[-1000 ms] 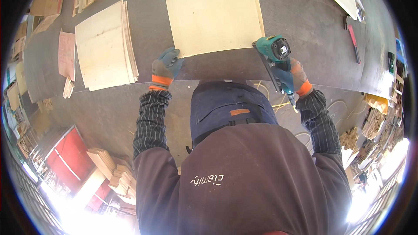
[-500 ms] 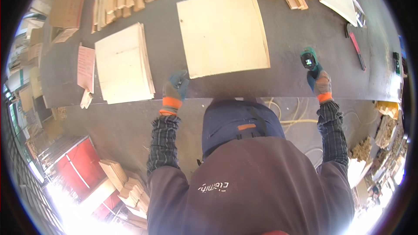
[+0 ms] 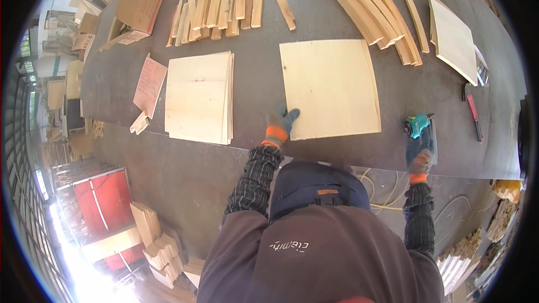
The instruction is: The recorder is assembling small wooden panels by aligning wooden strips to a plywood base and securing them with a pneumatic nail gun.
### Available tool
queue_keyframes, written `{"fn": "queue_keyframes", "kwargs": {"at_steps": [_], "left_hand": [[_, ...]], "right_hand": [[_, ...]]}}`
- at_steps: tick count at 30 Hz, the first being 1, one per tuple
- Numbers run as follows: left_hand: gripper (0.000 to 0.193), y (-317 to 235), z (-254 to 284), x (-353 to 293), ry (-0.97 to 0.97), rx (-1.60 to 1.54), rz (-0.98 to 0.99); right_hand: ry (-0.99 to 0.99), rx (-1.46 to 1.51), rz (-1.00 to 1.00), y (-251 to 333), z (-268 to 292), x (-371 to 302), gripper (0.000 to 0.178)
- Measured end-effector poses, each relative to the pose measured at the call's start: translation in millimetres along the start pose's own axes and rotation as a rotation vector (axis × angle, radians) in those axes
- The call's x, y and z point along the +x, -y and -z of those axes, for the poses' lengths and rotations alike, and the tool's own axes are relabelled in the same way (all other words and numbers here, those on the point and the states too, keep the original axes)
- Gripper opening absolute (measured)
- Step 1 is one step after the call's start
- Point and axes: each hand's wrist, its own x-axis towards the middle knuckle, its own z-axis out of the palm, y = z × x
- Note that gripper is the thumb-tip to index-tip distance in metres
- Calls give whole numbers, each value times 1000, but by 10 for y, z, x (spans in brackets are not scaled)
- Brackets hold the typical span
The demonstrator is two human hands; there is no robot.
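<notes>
A square pale wooden panel (image 3: 331,90) lies on the dark table in front of me. My left hand (image 3: 284,122), in a grey-blue and orange glove, pinches its near left corner, with a digit on top and the others partly hidden. My right hand (image 3: 420,154), gloved alike, is closed round the handle of a teal nail gun (image 3: 416,126) near the table's front edge. The gun is to the right of the panel, apart from it, its long metal magazine on the right side.
Left of the panel are a stack of square boards (image 3: 199,98) and a pinkish board (image 3: 150,85). Wooden strips (image 3: 219,8), curved wooden pieces (image 3: 365,8) and a cardboard box (image 3: 140,0) stand farther back. A red-handled hammer (image 3: 473,113) lies right; yellow hose (image 3: 387,202) trails below.
My left hand has moved from beside the panel onto its near left corner. My right hand has turned the nail gun so its side shows. The whole view has shifted.
</notes>
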Motion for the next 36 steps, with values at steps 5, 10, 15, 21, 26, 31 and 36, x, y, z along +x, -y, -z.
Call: {"fn": "queue_keyframes", "kwargs": {"at_steps": [5, 10, 15, 21, 26, 31, 36], "left_hand": [[39, 23, 142, 140, 69, 115, -55], [33, -572, 478, 720, -272, 789, -199], [42, -1303, 627, 2012, -536, 850, -570], [55, -1526, 384, 2980, -584, 1103, -475], [51, -1449, 192, 3185, -560, 1358, -396], [40, -1555, 156, 2780, -434, 1105, -434], [42, -1426, 221, 2050, -196, 836, -255]], "right_hand": [[85, -202, 335, 972, -530, -220, 74], [207, -168, -44, 1393, -1043, -298, 78], [204, -102, -77, 1375, -1165, -461, 66], [208, 9, -405, 1258, -986, -831, 64], [170, -242, -325, 1290, -863, -1064, 86], [129, -333, -75, 1616, -915, -1006, 98], [408, -469, 199, 1869, -980, -902, 107]]}}
